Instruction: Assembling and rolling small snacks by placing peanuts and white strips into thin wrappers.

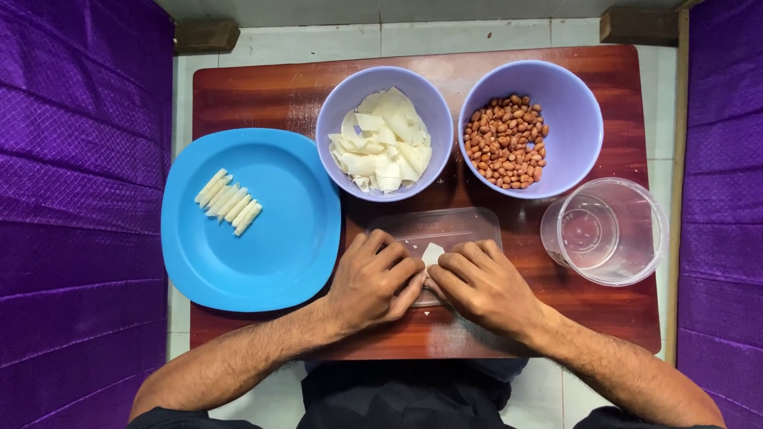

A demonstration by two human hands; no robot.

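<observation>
head view. landmark: the clear flat rectangular plastic lid [435, 230] lying at the middle of the brown wooden table [262, 95]. left hand [373, 282] and right hand [485, 286] meet over the lid's near edge, knuckles up, fingertips pressed together on a small pale square wrapper of thin dough [431, 254]; both hands pinch it, fingers curled and close, not spread. whether anything lies inside the fold cannot be told, the fingers cover it.

beyond the lid, left: round lilac plastic bowl [334, 111] heaped with more pale dough squares. beyond the lid, right: a matching lilac bowl [576, 119] of reddish-brown peanuts [506, 141]. right of the lid: clear round plastic cup [608, 230], seemingly empty. left of the lid: bright blue rounded-square plastic plate [286, 238] with a row of finished white rolls [228, 202].

judgement: a neat roll wants even pressure from both sets of fingertips, edges kept square, the sheet rolled tight without tearing, matching the rolls on the plate.
</observation>
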